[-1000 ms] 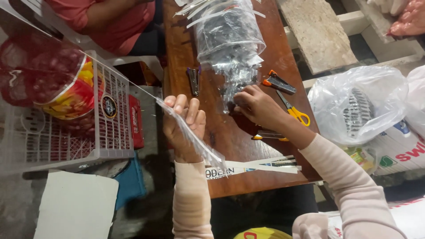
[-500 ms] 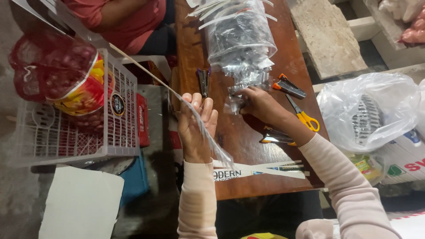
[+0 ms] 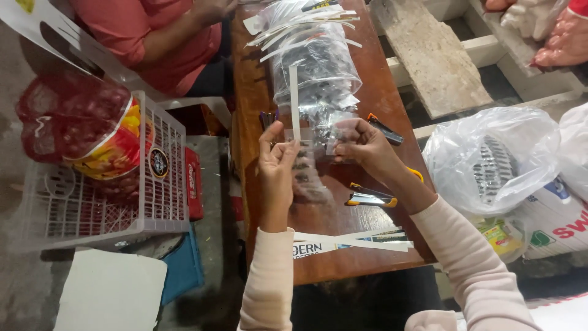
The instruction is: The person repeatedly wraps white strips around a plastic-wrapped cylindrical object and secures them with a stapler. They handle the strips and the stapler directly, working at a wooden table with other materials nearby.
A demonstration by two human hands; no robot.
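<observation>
Narrow wooden table (image 3: 367,245), its far end heaped with clear packets (image 3: 315,67). Over its middle, the left hand (image 3: 277,168) pinches a small clear bag (image 3: 304,165); the right hand (image 3: 361,144), grip closed, clutches the bag's other edge.

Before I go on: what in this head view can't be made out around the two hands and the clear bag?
- Head view: what the small clear bag holds is blurred by glare.
- The right hand is closed; anything in its fist is hidden.
- The left hand covers the bag's left edge.
- The scissors are mostly behind the right wrist.
- The stapler is too small for detail.
</observation>
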